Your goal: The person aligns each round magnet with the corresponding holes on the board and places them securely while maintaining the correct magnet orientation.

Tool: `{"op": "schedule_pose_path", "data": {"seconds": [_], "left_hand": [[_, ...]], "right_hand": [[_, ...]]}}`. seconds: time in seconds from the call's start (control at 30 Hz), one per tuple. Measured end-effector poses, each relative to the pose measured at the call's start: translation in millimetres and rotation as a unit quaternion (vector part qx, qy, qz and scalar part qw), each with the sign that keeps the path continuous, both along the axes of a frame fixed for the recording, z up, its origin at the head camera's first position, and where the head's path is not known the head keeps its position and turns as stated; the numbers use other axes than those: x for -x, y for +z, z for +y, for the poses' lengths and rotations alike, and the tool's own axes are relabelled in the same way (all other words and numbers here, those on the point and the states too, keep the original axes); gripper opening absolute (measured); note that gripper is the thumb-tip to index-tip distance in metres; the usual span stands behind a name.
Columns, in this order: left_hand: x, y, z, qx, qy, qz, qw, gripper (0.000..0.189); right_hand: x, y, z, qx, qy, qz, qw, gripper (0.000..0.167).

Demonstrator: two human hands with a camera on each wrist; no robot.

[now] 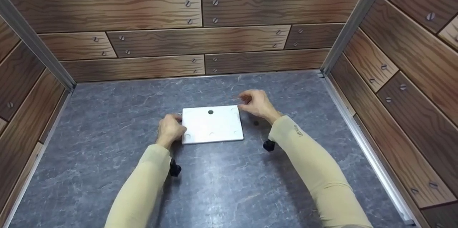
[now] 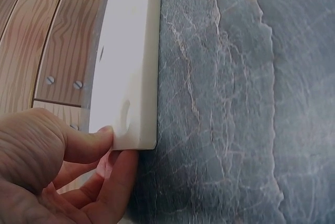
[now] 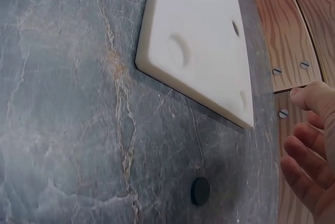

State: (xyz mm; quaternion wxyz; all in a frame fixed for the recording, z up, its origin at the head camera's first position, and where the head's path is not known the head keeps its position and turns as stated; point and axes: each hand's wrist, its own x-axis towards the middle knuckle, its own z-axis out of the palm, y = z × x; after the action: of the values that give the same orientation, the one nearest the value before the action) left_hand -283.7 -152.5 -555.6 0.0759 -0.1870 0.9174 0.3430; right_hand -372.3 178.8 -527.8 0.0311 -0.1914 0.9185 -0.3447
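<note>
A white rectangular plate (image 1: 213,126) with shallow round recesses lies on the grey marbled surface. One recess, at the middle of its far edge, shows a dark round spot (image 1: 210,112); whether that is a disc or a hole I cannot tell. My left hand (image 1: 170,129) pinches the plate's left end, thumb on top and forefinger against the edge (image 2: 123,171). Beside the far right corner is my right hand (image 1: 257,104), fingers loosely bent with nothing visible between them. A small dark disc (image 3: 200,191) lies on the surface right of the plate.
Wood-plank-patterned walls rise at the back (image 1: 204,38), left and right (image 1: 411,77). Metal strips run along the corners and the right floor edge (image 1: 368,156). A black knob-like piece (image 1: 269,145) sits at each wrist.
</note>
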Motion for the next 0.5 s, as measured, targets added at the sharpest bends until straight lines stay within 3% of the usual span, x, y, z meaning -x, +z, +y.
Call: {"op": "schedule_pose_path", "data": {"seconds": [0.3,0.5], "left_hand": [[-0.1,0.7,2.4,-0.003,0.01,-0.012,0.9999,0.057],[-0.5,-0.6,0.6,-0.009,0.005,-0.002,0.9999,0.057]], "right_hand": [[-5.3,6.4,18,0.005,-0.003,0.017,0.9998,0.043],[-5.3,7.2,32,0.012,-0.008,0.028,0.9995,0.04]]}}
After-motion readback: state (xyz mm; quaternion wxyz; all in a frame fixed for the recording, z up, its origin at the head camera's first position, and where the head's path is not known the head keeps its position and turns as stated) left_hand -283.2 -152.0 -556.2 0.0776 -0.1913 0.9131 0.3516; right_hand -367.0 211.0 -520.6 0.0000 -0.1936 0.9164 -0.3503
